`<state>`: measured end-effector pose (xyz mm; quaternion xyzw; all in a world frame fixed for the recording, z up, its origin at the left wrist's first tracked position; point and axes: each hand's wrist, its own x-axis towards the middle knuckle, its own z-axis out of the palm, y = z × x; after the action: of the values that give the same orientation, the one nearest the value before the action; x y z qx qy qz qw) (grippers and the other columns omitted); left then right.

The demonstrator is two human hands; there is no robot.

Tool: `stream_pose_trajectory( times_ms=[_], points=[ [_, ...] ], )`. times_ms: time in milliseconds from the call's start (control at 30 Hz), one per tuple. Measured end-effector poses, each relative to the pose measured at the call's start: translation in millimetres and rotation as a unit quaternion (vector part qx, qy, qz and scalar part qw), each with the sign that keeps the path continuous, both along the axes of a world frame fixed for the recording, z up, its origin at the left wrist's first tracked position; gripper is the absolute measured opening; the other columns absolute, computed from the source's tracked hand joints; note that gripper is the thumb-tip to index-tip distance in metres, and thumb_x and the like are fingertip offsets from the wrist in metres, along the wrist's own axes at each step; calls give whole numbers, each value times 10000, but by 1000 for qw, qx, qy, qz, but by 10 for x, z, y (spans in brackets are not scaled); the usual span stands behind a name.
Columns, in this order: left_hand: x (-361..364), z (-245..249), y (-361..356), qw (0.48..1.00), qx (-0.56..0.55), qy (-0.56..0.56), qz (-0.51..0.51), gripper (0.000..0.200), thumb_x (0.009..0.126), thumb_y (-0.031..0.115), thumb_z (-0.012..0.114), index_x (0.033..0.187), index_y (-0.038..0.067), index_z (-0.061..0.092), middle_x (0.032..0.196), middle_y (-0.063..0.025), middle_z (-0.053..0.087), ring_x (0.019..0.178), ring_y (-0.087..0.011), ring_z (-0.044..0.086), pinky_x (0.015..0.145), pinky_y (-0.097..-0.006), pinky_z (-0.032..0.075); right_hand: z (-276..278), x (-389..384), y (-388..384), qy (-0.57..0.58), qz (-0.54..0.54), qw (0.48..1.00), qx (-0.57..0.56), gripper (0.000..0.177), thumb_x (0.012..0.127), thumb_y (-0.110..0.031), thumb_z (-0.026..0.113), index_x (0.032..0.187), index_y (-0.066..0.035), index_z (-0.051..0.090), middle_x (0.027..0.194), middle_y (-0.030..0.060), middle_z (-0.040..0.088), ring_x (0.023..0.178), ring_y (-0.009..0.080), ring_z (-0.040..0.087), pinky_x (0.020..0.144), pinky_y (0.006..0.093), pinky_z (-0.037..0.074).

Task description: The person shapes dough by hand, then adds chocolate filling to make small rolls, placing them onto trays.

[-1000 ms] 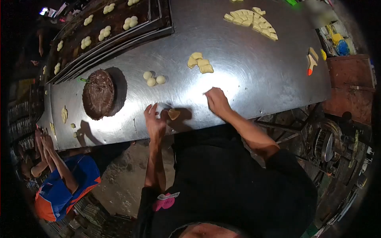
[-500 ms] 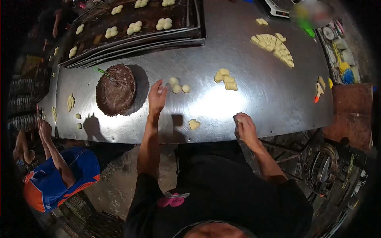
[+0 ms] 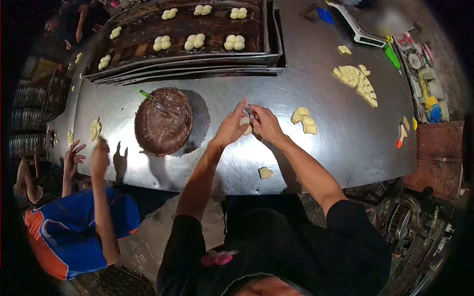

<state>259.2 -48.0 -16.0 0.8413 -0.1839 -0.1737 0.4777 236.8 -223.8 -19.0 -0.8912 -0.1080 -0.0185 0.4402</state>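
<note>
Pale dough balls (image 3: 245, 123) lie on the metal table between my two hands, partly covered by the fingers. My left hand (image 3: 231, 127) curves around their left side with its fingers closed against them. On their right side my right hand (image 3: 266, 124) is bent over, its fingertips near my left hand's; what its fingers hold is hidden. Pieces of cut dough (image 3: 304, 121) sit just right of my right hand. Nearer the front edge lies a single dough piece (image 3: 265, 172). A round bowl of brown filling (image 3: 163, 122) with a green-handled tool stands left of my hands.
Stacked dark trays (image 3: 187, 61) bearing dough clusters fill the back left. A fan of cut dough (image 3: 356, 81) lies at the right, near a scale (image 3: 363, 35) and a scraper (image 3: 402, 132). At the left, a co-worker's hands (image 3: 100, 155) are near dough.
My right hand has come from the table's front right to the dough balls, and my left hand has closed in on them. The view has shifted. The co-worker's arms have risen.
</note>
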Motion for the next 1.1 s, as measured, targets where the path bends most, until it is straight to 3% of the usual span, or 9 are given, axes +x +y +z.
stream_pose_trajectory(
  times_ms=[167, 333, 400, 533, 700, 800, 867, 933, 1100],
  points=[
    [-83, -65, 60, 996, -11, -32, -78, 976, 737, 74, 689, 1512, 130, 99, 1239, -209, 538, 1068, -401, 513, 984, -444, 389, 356, -59, -221, 174, 95, 980, 25, 682, 725, -96, 673, 1358, -42, 425, 1248, 208, 528, 1152, 357, 493, 982, 421, 409],
    [-123, 45, -6, 997, 16, -2, -71, 979, 735, 55, 671, 1516, 130, 85, 1284, -209, 491, 1103, -402, 492, 1002, -445, 372, 330, -98, -277, 114, 150, 982, -16, 797, 715, -86, 686, 1431, -74, 334, 1364, 188, 417, 1240, 347, 423, 1065, 391, 361],
    [-184, 57, 13, 989, 55, -121, -71, 973, 740, 50, 656, 1517, 129, 76, 1269, -211, 491, 1109, -397, 492, 1008, -443, 368, 372, -108, -271, 117, 172, 975, -79, 793, 719, -66, 655, 1437, -73, 320, 1328, 204, 448, 1223, 366, 430, 1050, 405, 369],
    [-220, 65, -164, 988, 87, -102, -83, 989, 735, 52, 665, 1517, 122, 64, 1268, -213, 484, 1111, -392, 499, 1004, -435, 380, 279, -137, -272, 130, 142, 978, -82, 747, 717, -6, 568, 1424, -55, 332, 1268, 261, 486, 1164, 404, 459, 1004, 451, 383],
    [-527, 243, -592, 990, -77, 67, -94, 965, 751, 21, 663, 1513, 115, 79, 1256, -229, 485, 1127, -391, 506, 1012, -415, 401, 337, -781, -649, 59, 60, 996, -10, 713, 776, -53, 585, 1433, -48, 307, 1201, 257, 537, 1096, 414, 506, 961, 459, 409],
    [-718, 64, -814, 985, -23, -56, -162, 952, 760, 21, 658, 1512, 124, 82, 1287, -245, 482, 1131, -427, 498, 1021, -439, 388, 249, -1078, -808, 36, 47, 998, -28, 760, 770, -36, 628, 1444, -42, 277, 1197, 236, 549, 1069, 409, 518, 932, 465, 422],
    [-705, 159, -738, 986, -18, 56, -154, 957, 776, 6, 658, 1519, 153, 74, 1313, -231, 463, 1218, -381, 452, 1002, -417, 413, 341, -1069, -837, 12, 72, 997, -7, 795, 753, -7, 648, 1447, -39, 263, 1195, 230, 550, 1052, 414, 522, 914, 477, 427],
    [-717, 201, -634, 981, 73, -116, -138, 967, 782, 5, 659, 1520, 161, 54, 1364, -223, 434, 1200, -346, 488, 940, -381, 486, 374, -1080, -835, 23, 70, 997, -14, 810, 751, 3, 654, 1452, -39, 250, 1193, 235, 548, 1049, 417, 524, 911, 474, 431],
    [-773, 124, -841, 993, -44, 64, -87, 923, 766, 5, 654, 1513, 146, 131, 1345, -232, 448, 1198, -370, 488, 993, -405, 431, 207, -1169, -803, 3, 15, 1000, -7, 848, 743, 6, 672, 1467, -50, 235, 1146, 215, 567, 1004, 403, 543, 883, 456, 446]
  ],
)
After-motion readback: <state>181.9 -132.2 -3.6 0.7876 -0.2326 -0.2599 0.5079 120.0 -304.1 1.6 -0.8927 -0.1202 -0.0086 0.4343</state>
